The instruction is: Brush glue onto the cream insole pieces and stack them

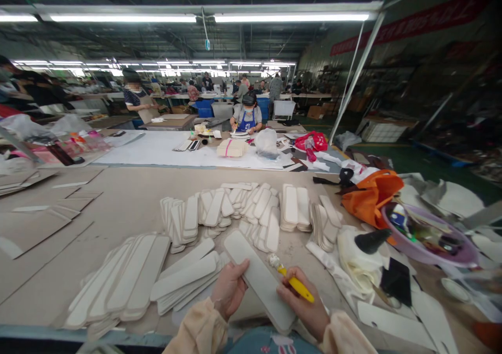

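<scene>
My left hand (231, 287) grips the left edge of a long pale panel with rounded corners (257, 275), thumb on top. The panel is held tilted over the table, its far end pointing away to the left. In my right hand (304, 299) is a yellow-handled brush (300, 287) with a whitish, clumped head, lying over the panel's right side. The fingers of that hand also touch the panel's right edge. Left of my hands lies a fanned stack of similar long panels (188, 275), with a larger fanned pile (125, 278) further left.
Several piles of smaller pale pieces (214, 207) lie ahead. To the right are a whitish container with a black cone-shaped tip (355, 257), an orange bag (371, 194) and a purple basin (443, 260). A person in a blue apron (247, 121) sits at the table opposite.
</scene>
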The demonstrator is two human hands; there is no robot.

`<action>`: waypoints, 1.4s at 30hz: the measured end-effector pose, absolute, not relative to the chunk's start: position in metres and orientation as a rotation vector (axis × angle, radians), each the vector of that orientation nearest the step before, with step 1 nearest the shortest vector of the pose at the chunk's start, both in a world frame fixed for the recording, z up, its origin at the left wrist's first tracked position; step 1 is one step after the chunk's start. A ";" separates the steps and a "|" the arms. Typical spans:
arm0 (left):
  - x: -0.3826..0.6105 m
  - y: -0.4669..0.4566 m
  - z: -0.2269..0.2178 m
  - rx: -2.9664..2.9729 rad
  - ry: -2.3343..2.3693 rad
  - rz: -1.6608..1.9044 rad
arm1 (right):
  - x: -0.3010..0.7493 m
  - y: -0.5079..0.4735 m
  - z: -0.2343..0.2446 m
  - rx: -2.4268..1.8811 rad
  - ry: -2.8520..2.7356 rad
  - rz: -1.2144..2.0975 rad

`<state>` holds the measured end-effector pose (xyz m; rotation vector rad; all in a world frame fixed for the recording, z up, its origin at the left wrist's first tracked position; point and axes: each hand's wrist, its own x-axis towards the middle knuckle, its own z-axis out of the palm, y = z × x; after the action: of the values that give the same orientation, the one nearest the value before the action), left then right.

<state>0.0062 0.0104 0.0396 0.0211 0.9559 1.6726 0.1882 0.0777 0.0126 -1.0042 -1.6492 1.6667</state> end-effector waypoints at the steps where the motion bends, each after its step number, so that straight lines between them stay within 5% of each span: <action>1: 0.010 0.011 0.041 0.040 0.941 1.657 | 0.187 0.078 0.016 -0.994 -1.680 1.665; 42: -0.040 -0.009 0.027 -0.129 1.038 1.876 | 0.198 0.072 -0.010 -1.072 -1.911 1.438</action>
<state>-0.0395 -0.0091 0.0267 -0.1286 1.0376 1.8763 0.1980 0.0719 -0.0100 -1.0721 -1.9109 1.4381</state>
